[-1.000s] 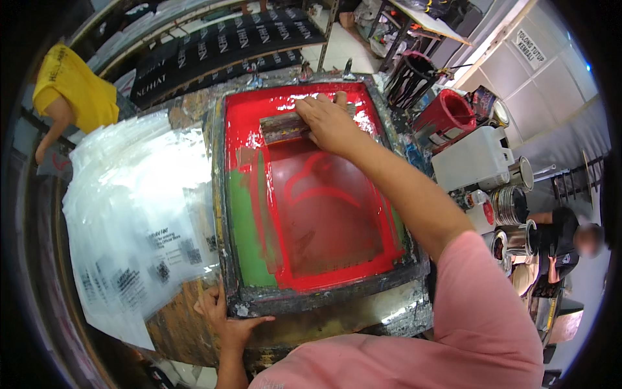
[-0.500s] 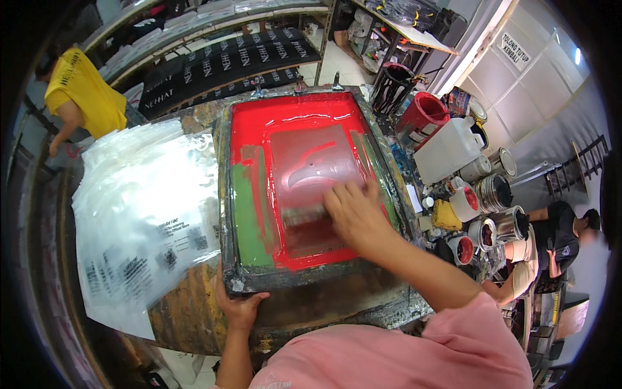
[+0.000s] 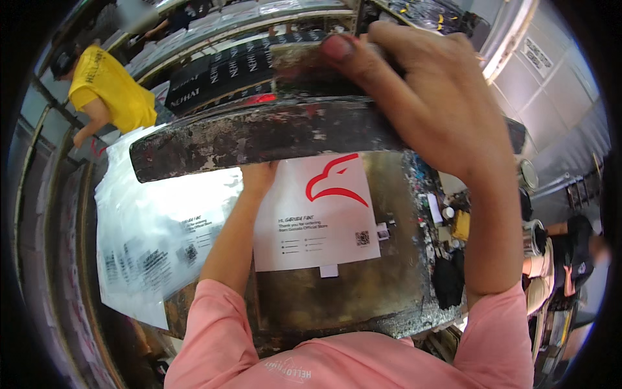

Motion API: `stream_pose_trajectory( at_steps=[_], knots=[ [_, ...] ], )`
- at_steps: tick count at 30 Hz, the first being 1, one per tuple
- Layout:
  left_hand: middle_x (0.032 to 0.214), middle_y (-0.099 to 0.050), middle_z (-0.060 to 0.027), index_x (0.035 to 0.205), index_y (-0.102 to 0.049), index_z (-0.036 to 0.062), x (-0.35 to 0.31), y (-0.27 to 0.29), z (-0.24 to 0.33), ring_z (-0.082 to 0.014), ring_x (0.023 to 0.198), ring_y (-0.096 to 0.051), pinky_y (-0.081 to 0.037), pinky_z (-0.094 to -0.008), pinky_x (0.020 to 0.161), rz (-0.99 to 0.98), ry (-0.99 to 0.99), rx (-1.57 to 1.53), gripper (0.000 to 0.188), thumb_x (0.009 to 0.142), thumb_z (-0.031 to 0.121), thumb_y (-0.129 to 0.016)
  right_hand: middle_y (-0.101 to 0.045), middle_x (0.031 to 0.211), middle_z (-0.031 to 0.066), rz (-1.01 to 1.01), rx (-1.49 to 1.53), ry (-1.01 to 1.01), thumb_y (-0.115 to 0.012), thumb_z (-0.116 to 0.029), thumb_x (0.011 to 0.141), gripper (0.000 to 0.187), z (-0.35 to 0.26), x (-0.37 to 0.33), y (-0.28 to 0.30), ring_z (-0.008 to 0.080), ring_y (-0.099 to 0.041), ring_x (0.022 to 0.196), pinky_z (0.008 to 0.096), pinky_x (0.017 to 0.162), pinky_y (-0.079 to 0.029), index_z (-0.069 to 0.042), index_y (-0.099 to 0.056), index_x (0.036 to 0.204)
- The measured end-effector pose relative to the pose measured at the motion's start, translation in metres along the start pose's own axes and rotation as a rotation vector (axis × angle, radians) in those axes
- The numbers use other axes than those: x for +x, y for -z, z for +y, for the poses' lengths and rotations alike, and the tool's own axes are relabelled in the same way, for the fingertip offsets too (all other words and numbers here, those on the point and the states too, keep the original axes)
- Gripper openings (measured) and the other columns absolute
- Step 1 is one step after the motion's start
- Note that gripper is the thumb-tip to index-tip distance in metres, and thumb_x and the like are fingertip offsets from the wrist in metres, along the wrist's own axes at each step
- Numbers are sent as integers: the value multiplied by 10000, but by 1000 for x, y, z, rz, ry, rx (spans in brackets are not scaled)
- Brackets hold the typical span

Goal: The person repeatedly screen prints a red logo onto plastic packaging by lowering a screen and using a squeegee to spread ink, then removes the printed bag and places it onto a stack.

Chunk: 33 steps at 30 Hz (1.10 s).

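The screen-printing frame [image 3: 259, 139] is tilted up, its dark, worn near edge crossing in front of me. High at the right, my right hand [image 3: 421, 84] is closed round a squeegee [image 3: 298, 68] just above that edge. Below the frame, a white plastic bag [image 3: 304, 253] lies on the brown printing board [image 3: 337, 298], bearing a red bird-head print and small black print. My left hand [image 3: 260, 174] reaches under the frame at the bag's far left edge. The frame hides its fingers, so their grip does not show.
A stack of shiny white plastic bags [image 3: 142, 253] lies on the left. Paint cans [image 3: 534, 236], a yellow sponge [image 3: 460, 225] and a black cloth [image 3: 448, 282] are at the right. One person in yellow [image 3: 113, 91] stands far left; another in black [image 3: 573, 253] is far right.
The frame has swung up from lying flat, uncovering the printed bag. My right hand has risen with the squeegee from the red-inked screen. My left hand has moved from the frame's near corner to beneath it.
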<state>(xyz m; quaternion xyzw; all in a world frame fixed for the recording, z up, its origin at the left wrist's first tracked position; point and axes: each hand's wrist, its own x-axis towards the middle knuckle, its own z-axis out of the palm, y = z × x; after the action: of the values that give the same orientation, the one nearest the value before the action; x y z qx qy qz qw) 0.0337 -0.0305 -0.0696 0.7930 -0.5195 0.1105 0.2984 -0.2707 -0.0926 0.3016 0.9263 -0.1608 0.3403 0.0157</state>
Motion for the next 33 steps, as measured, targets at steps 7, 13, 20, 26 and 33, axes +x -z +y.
stream_pose_trajectory(
  at_steps=[7, 13, 20, 26, 33],
  knots=[
    [802, -670, -241, 1021, -755, 1, -10, 84, 55, -384, 693, -659, -500, -451, 679, 115, 288, -349, 256, 993, 251, -704, -741, 1003, 186, -43, 211, -213, -489, -533, 1090, 589, 19, 7, -12, 273, -696, 896, 354, 903, -492, 0, -710, 1210],
    [1055, -796, -210, 1153, -766, -68, -144, 169, -48, -221, 925, -745, -564, -344, 844, 509, 659, -157, 377, 1047, 282, -675, -652, 892, 186, 44, -58, -106, -487, -480, 1103, 542, 11, -18, -15, 274, -605, 826, 371, 846, -461, 35, -642, 1034],
    [1347, -677, -238, 1278, -724, -5, -189, 270, -134, -379, 1236, -640, -435, -487, 1113, 464, 598, 486, 504, 999, 413, -685, -595, 856, 241, -86, -109, -114, -501, -490, 1087, 533, -6, -18, -9, 411, -597, 825, 458, 809, -448, 19, -592, 960],
    [1671, -360, -219, 1547, -505, 43, -168, 159, 45, -409, 1571, -286, 80, -755, 1215, -431, -130, 240, 1217, 739, 952, -554, -668, 890, 214, 71, -158, 2, -559, -565, 1028, 582, 4, -23, -7, 407, -643, 881, 495, 846, -471, -7, -654, 895],
    [1642, -385, -219, 1535, -512, 31, -163, 80, 203, -416, 1541, -322, 12, -787, 1200, -496, -250, -19, 1272, 672, 959, -608, -627, 834, 164, -90, -103, -84, -524, -564, 1040, 551, -3, -20, -12, 325, -623, 819, 446, 795, -474, -41, -640, 916]
  ],
)
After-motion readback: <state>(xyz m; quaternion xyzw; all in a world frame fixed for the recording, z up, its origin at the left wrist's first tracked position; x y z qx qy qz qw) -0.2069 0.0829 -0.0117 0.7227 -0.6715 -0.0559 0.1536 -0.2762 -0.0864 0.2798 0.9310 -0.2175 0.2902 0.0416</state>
